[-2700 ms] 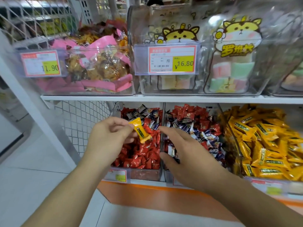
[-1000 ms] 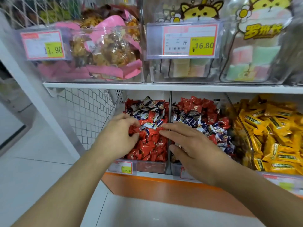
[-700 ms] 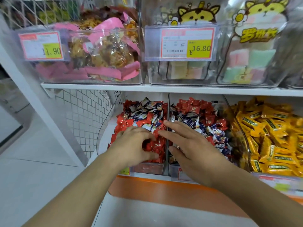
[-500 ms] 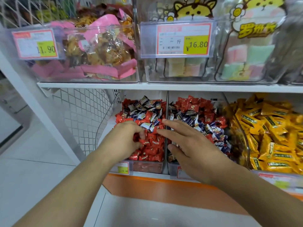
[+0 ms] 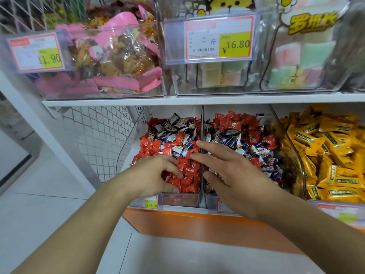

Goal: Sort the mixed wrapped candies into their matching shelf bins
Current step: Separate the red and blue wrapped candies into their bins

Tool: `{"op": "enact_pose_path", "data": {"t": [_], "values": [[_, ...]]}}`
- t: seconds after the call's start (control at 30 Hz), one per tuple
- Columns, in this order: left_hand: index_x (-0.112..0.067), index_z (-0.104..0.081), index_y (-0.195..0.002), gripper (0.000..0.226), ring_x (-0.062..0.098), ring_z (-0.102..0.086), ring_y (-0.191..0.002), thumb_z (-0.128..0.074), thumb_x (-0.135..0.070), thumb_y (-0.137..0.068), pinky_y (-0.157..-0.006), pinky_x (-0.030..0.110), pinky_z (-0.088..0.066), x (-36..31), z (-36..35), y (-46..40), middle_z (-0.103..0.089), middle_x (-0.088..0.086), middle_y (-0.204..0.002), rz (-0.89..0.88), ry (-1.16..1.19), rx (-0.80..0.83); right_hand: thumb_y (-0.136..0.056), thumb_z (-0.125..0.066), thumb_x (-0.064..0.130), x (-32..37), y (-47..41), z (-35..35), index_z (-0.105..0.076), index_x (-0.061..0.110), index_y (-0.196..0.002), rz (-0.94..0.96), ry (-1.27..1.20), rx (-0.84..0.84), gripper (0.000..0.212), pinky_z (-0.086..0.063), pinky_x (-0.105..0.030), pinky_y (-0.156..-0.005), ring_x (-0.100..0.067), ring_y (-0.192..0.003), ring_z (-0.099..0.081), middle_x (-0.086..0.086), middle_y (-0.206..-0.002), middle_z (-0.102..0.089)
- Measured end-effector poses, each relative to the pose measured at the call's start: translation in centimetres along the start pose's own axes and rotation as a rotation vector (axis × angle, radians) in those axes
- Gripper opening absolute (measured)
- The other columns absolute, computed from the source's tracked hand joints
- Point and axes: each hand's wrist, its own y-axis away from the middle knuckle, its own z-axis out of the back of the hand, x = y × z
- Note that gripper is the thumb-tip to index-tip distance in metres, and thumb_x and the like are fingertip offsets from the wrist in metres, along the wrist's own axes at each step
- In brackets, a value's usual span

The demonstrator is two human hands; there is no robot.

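Three clear bins sit on the lower shelf. The left bin (image 5: 179, 199) holds red candies (image 5: 189, 171) mixed with blue-and-white candies (image 5: 173, 135). The middle bin (image 5: 212, 200) holds the same mix (image 5: 246, 135). The right bin is full of yellow candies (image 5: 331, 155). My left hand (image 5: 152, 175) is in the front of the left bin, fingers and thumb curled into the red candies; I cannot see whether it grips one. My right hand (image 5: 237, 175) hovers palm down with fingers spread over the divider (image 5: 201, 125) and the middle bin, holding nothing.
The upper shelf (image 5: 177, 99) carries clear bins of pink snack bags (image 5: 110, 60) and pastel sweet packs (image 5: 286, 62), with price tags (image 5: 217, 38) on their fronts. A white wire mesh panel (image 5: 98, 139) closes the left side. An orange strip (image 5: 197, 224) runs below the bins.
The yellow candy my left hand held earlier is gone from view. That hand has dropped to the front of the left bin and curled into the red candies. My right hand stays hovering.
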Motion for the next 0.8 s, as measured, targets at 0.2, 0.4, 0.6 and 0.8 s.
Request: {"op": "enact_pose_path", "data": {"t": [0.2, 0.4, 0.6, 0.8], "values": [[-0.044, -0.074, -0.097, 0.035, 0.003, -0.056, -0.107, -0.093, -0.04, -0.068, -0.099, 0.036, -0.048, 1.4, -0.7, -1.5, -0.064, -0.026, -0.108, 0.02, -0.054, -0.247, -0.11, -0.038, 0.037, -0.1, 0.2, 0.1, -0.03, 0.045, -0.158, -0.002, 0.004, 0.008, 0.049, -0.008, -0.029, -0.127, 0.003, -0.154, 0.005, 0.03, -0.167, -0.005], [-0.04, -0.074, -0.107, 0.034, 0.012, -0.056, -0.115, -0.088, -0.033, -0.077, -0.103, 0.039, -0.047, 1.3, -0.8, -1.7, -0.064, -0.019, -0.117, 0.055, -0.136, -0.406, -0.11, -0.038, 0.036, 0.0, 0.0, 0.3, -0.029, 0.047, -0.157, -0.008, 0.005, 0.028, 0.05, -0.006, -0.027, -0.125, 0.003, -0.153, 0.005, 0.032, -0.166, -0.004], [-0.048, -0.071, -0.117, 0.043, 0.008, -0.047, -0.128, -0.086, -0.032, -0.08, -0.115, 0.046, -0.033, 0.1, 0.7, -0.4, -0.056, -0.03, -0.13, -0.023, -0.1, -0.414, -0.11, -0.038, 0.037, 0.1, 0.0, 0.2, -0.03, 0.045, -0.158, -0.003, 0.004, 0.02, 0.049, -0.011, -0.032, -0.128, 0.005, -0.153, 0.005, 0.03, -0.166, -0.005], [-0.046, -0.077, -0.094, 0.029, -0.003, -0.058, -0.102, -0.092, -0.041, -0.07, -0.097, 0.029, -0.048, -0.1, 0.6, -0.3, -0.065, -0.026, -0.104, -0.02, -0.005, -0.009, -0.11, -0.039, 0.037, 0.1, 0.1, 0.1, -0.03, 0.045, -0.158, -0.01, -0.005, 0.014, 0.049, -0.013, -0.034, -0.128, 0.003, -0.154, 0.003, 0.03, -0.167, -0.004]]}}
